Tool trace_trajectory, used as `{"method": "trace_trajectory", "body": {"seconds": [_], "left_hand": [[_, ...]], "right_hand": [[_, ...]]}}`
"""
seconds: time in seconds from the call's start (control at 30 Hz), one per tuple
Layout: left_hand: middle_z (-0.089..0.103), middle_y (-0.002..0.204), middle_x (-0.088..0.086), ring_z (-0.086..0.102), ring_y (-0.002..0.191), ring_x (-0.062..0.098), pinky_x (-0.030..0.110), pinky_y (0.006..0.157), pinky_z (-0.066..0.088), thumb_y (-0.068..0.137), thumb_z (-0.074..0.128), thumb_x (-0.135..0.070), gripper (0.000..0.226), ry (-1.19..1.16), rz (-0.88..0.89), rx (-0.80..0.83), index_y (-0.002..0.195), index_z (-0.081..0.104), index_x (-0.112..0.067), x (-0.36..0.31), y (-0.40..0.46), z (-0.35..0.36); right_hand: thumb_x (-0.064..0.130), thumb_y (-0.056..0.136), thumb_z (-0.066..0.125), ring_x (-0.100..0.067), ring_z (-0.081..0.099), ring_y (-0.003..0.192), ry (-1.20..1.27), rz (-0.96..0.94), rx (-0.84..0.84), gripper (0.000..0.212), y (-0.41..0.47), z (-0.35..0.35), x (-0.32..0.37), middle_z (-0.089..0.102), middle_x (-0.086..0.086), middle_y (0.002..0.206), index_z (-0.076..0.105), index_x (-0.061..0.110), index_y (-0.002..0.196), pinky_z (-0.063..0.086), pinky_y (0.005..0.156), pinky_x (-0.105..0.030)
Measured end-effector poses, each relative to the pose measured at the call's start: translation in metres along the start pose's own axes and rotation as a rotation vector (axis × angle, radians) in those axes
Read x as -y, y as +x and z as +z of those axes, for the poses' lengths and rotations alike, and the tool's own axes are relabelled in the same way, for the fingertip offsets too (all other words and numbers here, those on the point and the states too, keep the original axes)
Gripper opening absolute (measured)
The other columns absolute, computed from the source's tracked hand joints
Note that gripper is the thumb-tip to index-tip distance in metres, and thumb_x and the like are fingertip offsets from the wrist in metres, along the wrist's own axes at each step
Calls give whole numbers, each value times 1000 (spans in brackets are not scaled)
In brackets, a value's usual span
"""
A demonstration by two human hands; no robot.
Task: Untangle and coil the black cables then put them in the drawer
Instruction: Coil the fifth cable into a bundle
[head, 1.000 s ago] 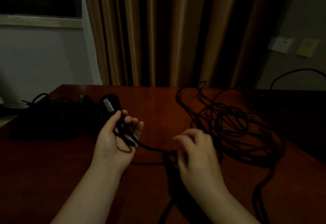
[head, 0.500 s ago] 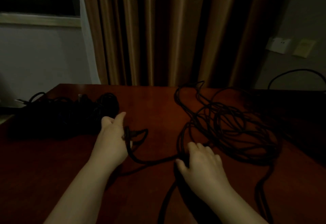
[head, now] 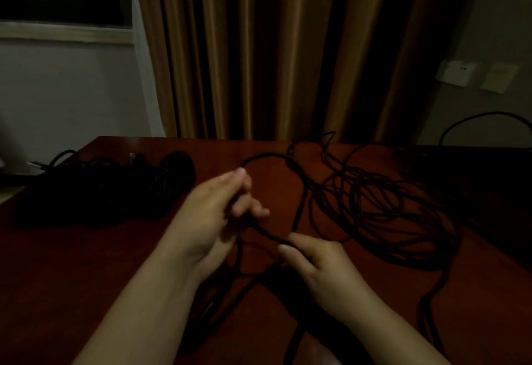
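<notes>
A long black cable lies in loose tangled loops on the right half of the dark red wooden table. My left hand is raised over the table's middle and grips a strand of it, with a loop arching up from the fingers toward the tangle. My right hand sits lower and to the right, pinching the same strand between thumb and fingers. A dark heap of other black cables rests at the table's far left. No drawer is in view.
Brown curtains hang behind the table. A window sill and grey wall are at the left. Two wall plates sit on the right wall, and another cable arcs above the table's far right edge.
My left hand has lifted from the table and moved right, drawing a loop of cable up. My right hand has closed on the strand in front of the tangle.
</notes>
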State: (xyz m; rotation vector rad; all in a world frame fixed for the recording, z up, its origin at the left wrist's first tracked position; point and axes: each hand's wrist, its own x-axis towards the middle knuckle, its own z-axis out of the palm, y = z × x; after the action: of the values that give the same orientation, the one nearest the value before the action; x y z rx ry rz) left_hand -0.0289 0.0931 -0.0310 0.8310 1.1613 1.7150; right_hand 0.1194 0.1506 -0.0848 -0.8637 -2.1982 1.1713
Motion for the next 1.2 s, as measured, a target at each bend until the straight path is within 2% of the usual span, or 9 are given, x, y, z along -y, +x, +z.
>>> {"method": "trace_trajectory", "body": {"seconds": [0.27, 0.37, 0.47, 0.63, 0.73, 0.83, 1.0, 1.1, 1.2], "left_hand": [[25, 45, -10, 24, 35, 4, 14, 39, 30, 87, 47, -38, 36, -585, 37, -168, 55, 52, -21, -12, 13, -37], [24, 45, -10, 20, 34, 3, 15, 35, 21, 102, 31, -30, 37, -413, 49, -169, 70, 45, -18, 0, 14, -23], [25, 44, -9, 20, 33, 3, 15, 34, 20, 103, 27, -25, 34, -368, 35, -122, 74, 43, -16, 16, 11, -3], [27, 48, -8, 25, 35, 4, 15, 37, 28, 92, 39, -22, 22, -678, -82, 25, 74, 49, -14, 22, 5, 8], [26, 49, -10, 23, 34, 4, 13, 37, 25, 85, 43, -23, 18, -803, -9, -70, 69, 48, -17, 8, 9, -14], [26, 48, -11, 22, 35, 5, 14, 38, 24, 98, 35, -32, 33, -758, 16, -187, 69, 45, -21, 1, 15, -36], [25, 45, -11, 21, 33, 6, 14, 36, 21, 101, 32, -38, 40, -700, 56, -299, 66, 44, -22, -3, 19, -46], [25, 44, -10, 20, 32, 6, 16, 36, 15, 102, 31, -33, 38, -580, 51, -288, 69, 43, -21, 2, 17, -37], [25, 44, -9, 19, 32, 2, 17, 36, 13, 102, 31, -30, 35, -542, -7, -184, 72, 43, -18, 20, 13, -13]], "right_hand": [[31, 96, 50, -7, 39, 37, 105, 341, -438, 40, 8, -27, -10, 43, 5, 44, 57, 5, 66, 34, 39, -21], [28, 96, 48, -12, 56, 92, -656, 231, -510, 23, 3, -22, -3, 61, -2, 102, 61, 21, 114, 47, 79, -26], [22, 86, 51, -18, 44, 111, -645, -165, -686, 42, 1, -6, 17, 52, -6, 124, 53, 16, 127, 40, 89, -30], [42, 97, 40, 1, 53, 88, -233, -122, 109, 24, -3, 17, 19, 57, 17, 100, 48, 35, 118, 47, 80, -23], [38, 95, 45, -9, 45, 52, -184, -143, -5, 36, 1, 5, 10, 46, 7, 57, 47, 22, 64, 36, 52, -27], [44, 95, 43, -7, 40, 49, -387, -19, -66, 43, 3, -9, 7, 42, 5, 55, 40, 21, 59, 27, 52, -16], [48, 99, 28, -3, 48, 71, -766, 202, -113, 35, 2, -26, -1, 49, 11, 74, 42, 30, 73, 36, 80, -29], [44, 100, 26, -12, 46, 116, -997, 238, -131, 35, 2, -26, 0, 53, 8, 118, 52, 30, 118, 29, 106, -35], [29, 101, 33, -1, 33, 128, -536, 38, -144, 37, 3, -15, 9, 42, 17, 133, 43, 29, 137, 19, 115, -26]]}}
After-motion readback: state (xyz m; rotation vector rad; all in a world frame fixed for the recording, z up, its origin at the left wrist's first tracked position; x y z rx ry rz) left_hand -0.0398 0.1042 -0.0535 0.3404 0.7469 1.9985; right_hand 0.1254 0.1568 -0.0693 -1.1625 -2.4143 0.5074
